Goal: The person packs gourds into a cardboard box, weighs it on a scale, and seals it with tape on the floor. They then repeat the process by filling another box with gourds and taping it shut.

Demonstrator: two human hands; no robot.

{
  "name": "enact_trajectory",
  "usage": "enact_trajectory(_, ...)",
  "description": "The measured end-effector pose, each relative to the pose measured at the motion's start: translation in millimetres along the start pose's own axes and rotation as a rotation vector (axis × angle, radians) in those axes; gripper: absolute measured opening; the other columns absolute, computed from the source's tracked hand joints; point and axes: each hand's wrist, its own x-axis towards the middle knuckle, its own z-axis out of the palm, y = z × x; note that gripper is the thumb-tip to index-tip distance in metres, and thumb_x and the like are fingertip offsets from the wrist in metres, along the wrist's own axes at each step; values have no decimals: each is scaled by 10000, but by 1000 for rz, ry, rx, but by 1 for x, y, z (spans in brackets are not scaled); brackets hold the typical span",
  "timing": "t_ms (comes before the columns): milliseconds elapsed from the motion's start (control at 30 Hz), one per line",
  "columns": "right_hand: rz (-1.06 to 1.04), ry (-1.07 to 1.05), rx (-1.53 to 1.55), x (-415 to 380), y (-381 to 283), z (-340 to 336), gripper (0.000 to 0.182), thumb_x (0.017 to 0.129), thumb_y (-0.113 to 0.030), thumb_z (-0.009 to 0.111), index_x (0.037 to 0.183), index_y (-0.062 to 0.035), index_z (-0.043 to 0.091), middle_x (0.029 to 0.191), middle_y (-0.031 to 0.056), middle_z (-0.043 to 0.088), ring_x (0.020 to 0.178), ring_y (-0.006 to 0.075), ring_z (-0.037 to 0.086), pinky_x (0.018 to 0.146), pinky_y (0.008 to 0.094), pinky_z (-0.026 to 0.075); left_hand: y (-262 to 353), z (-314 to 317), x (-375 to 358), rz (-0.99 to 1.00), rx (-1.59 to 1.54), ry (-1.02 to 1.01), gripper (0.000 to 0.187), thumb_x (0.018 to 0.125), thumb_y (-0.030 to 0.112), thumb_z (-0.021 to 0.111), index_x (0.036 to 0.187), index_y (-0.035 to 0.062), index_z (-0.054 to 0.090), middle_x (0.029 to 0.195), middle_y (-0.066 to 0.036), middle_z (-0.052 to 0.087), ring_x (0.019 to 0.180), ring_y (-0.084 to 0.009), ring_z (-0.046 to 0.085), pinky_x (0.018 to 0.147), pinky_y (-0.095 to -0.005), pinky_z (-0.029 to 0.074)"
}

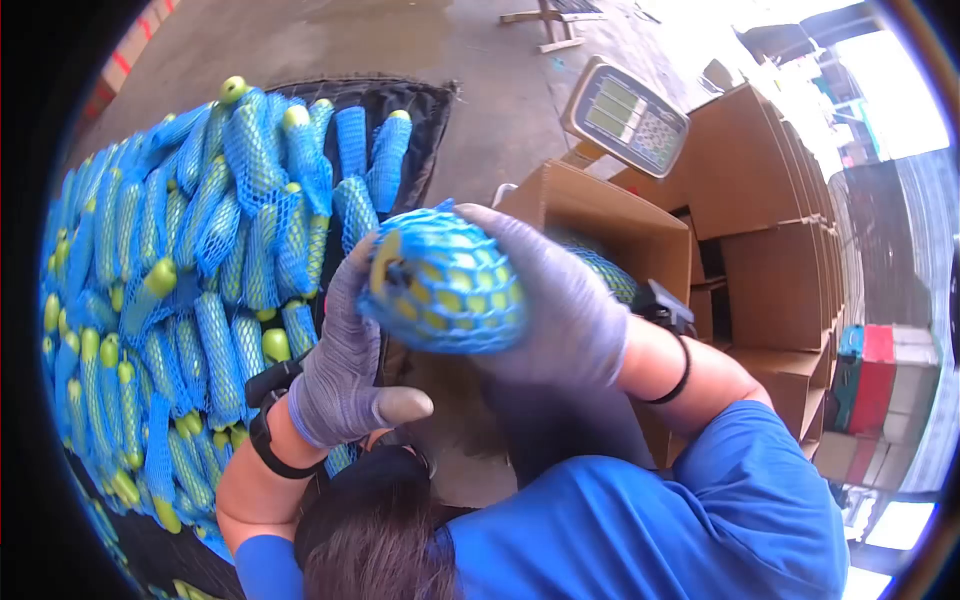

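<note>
A pale green gourd in a blue foam net sleeve is held up at chest height, its stem end toward the left. My right hand, in a grey glove, is closed round its right side; some fingers are hidden behind it. My left hand, also gloved, meets the stem end with its fingers stretched along it. The left thumb sticks out to the right, away from the gourd. On the left lies a large pile of similar netted gourds. A cardboard box behind my right hand has a netted gourd in it.
A digital scale display stands over the far side of the box. Stacked cardboard boxes rise on the right. Under the pile lies a black sheet on the concrete floor. A wooden stand is at the back.
</note>
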Motion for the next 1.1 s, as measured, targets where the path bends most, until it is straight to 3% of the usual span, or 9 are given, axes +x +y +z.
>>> enact_trajectory(33, 147, -16, 7, -13, 12, -27, 859, 693, -200, 828, 1420, -17, 409, 1259, 174, 609, 1192, 296, 592, 1068, 393, 445, -9, -8, -2, -60, 202, -7, 1088, 792, 379, 838, 1563, 47, 146, 1507, -142, 361, 1384, -289, 394, 1168, -460, 285)
enact_trajectory(133, 490, -80, -52, -35, 36, -103, 743, 670, -245, 825, 1324, -48, 533, 1216, 108, 662, 1174, 223, 616, 1075, 383, 445, -39, -6, -17, -376, 19, 162, 730, 898, 238, 706, 1485, 42, 318, 1362, -111, 504, 1239, -224, 518, 1099, -387, 378)
enact_trajectory(200, 563, -168, -438, -38, 63, -132, 763, 664, -238, 814, 1331, -31, 504, 1203, 170, 655, 1137, 304, 632, 1006, 400, 492, -60, -6, -22, -498, -31, 168, 593, 927, 279, 643, 1430, 67, 410, 1245, -57, 579, 1122, -164, 579, 971, -300, 452)
enact_trajectory(233, 569, -229, -733, -44, 91, -135, 774, 664, -241, 813, 1333, -23, 490, 1199, 206, 648, 1120, 349, 636, 971, 409, 510, -61, -2, -21, -505, -29, 153, 593, 927, 279, 643, 1430, 67, 410, 1245, -57, 579, 1122, -164, 579, 971, -300, 452)
enact_trajectory(300, 608, -324, -815, -42, 134, -124, 803, 662, -259, 811, 1353, -39, 468, 1198, 251, 632, 1109, 395, 624, 948, 420, 515, -65, 7, -14, -571, 25, 103, 553, 937, 225, 618, 1425, 67, 412, 1223, -62, 588, 1117, -163, 585, 970, -306, 455)
enact_trajectory(533, 316, -348, -1190, -42, 157, -101, 508, 822, -348, 743, 1214, -65, 585, 1082, 177, 639, 1084, 370, 620, 902, 472, 508, -86, 4, -10, -612, 101, 11, 531, 949, 183, 614, 1419, 41, 412, 1205, -72, 603, 1095, -171, 599, 955, -305, 470)
enact_trajectory(633, 267, -287, -1052, -60, 153, -115, 429, 848, -376, 718, 1135, -70, 626, 1051, 157, 638, 1034, 368, 633, 871, 474, 514, -88, 11, -3, -636, 67, 55, 555, 947, 201, 645, 1416, 26, 404, 1190, -76, 605, 1077, -165, 600, 938, -298, 476)
enact_trajectory(767, 570, -299, -817, -72, 151, -123, 352, 850, -371, 714, 1029, -74, 655, 958, 159, 690, 929, 373, 673, 817, 459, 538, -105, 3, 1, -555, 34, 67, 566, 943, 220, 667, 1408, 36, 403, 1157, -82, 601, 1038, -163, 593, 894, -270, 480)
enact_trajectory(1100, 545, -536, -889, -50, 135, -119, 347, 867, -389, 674, 969, -57, 677, 915, 156, 713, 905, 371, 688, 790, 464, 549, -112, 9, 9, -566, 29, 88, 595, 932, 280, 695, 1396, 42, 408, 1127, -76, 605, 995, -170, 608, 860, -279, 493)
